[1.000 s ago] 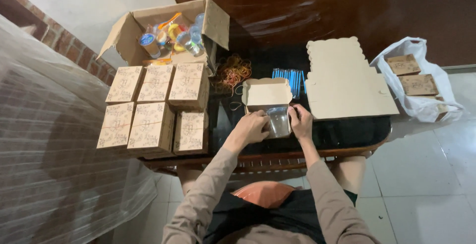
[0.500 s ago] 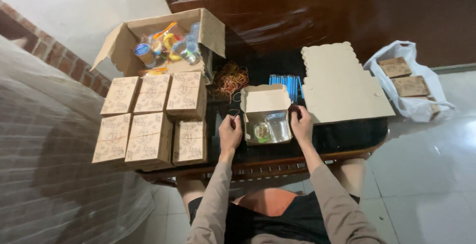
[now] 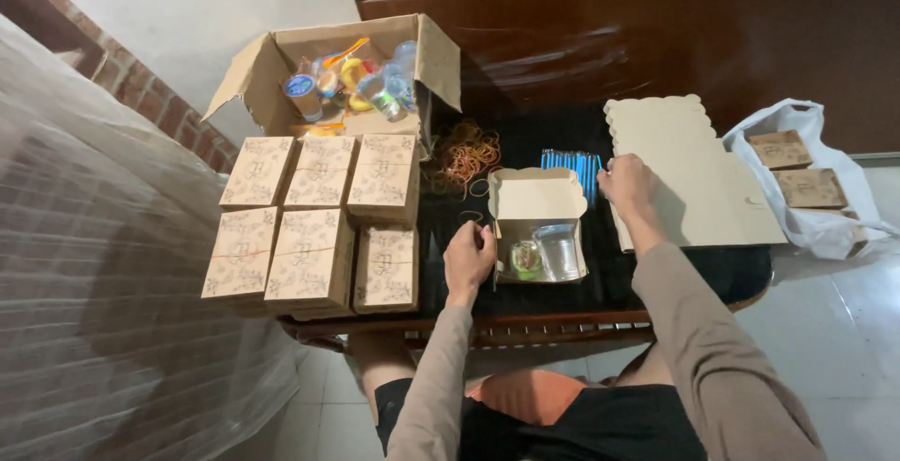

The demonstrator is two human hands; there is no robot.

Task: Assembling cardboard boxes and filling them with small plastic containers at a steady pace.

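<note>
A small open paper box point(image 3: 537, 200) stands on the dark table point(image 3: 525, 300) in front of me, lid up. Inside it lie a clear cup point(image 3: 561, 253) and a round greenish item point(image 3: 526, 259). My left hand point(image 3: 469, 257) rests by the box's left wall, fingers curled, holding nothing that I can see. My right hand point(image 3: 626, 185) has reached to the right of the box and lies on the edge of a stack of flat unfolded box blanks point(image 3: 689, 175), next to a bundle of blue straws point(image 3: 572, 161).
Closed patterned boxes point(image 3: 314, 222) are stacked in two rows at the left. Behind them an open cardboard carton point(image 3: 342, 81) holds cups and coloured items. Rubber bands point(image 3: 466, 155) lie near it. A white plastic bag point(image 3: 806, 189) with brown boxes sits at the right.
Both hands held the cup over the box a second ago. Since then the cup has gone into the box, and my right hand has moved right to the flat blanks.
</note>
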